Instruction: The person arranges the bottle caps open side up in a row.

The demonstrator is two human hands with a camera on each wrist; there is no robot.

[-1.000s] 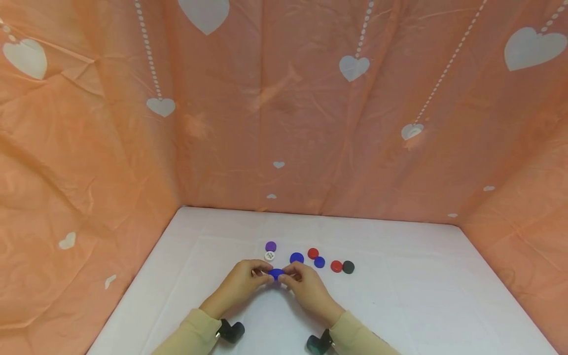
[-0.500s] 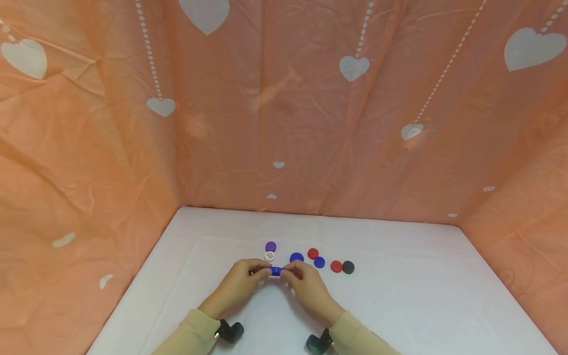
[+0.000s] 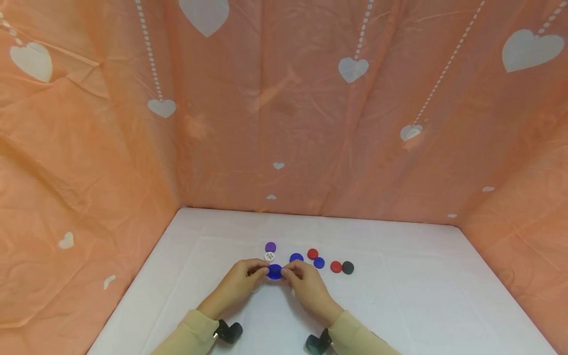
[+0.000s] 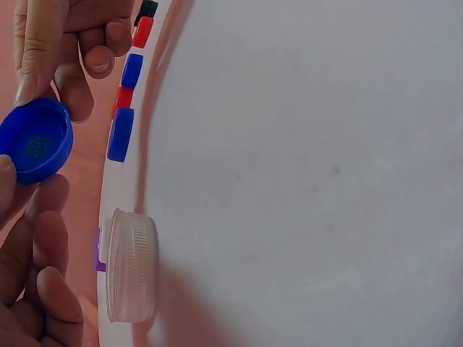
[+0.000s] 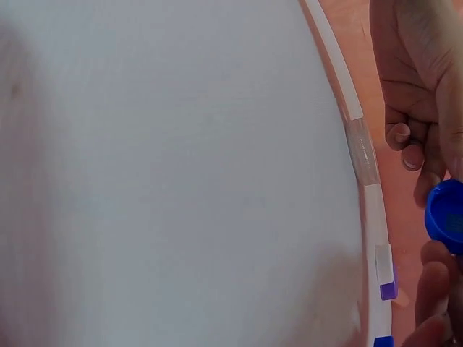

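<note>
You pinch a blue cap (image 3: 274, 271) between your left hand (image 3: 237, 282) and right hand (image 3: 310, 286), up above the white table (image 3: 421, 291). Its hollow side shows, with a dark square inside. A clear lid (image 4: 132, 267) sits under your left hand, mostly hidden from the head view. Past your fingers, a white cap (image 3: 269, 256) touches a purple cap (image 3: 270, 246). Your right hand is just by a big blue cap (image 3: 296, 257). Farther right are a red cap (image 3: 312, 254), a small blue cap (image 3: 319, 263), another red cap (image 3: 336, 266) and a black cap (image 3: 348, 267).
</note>
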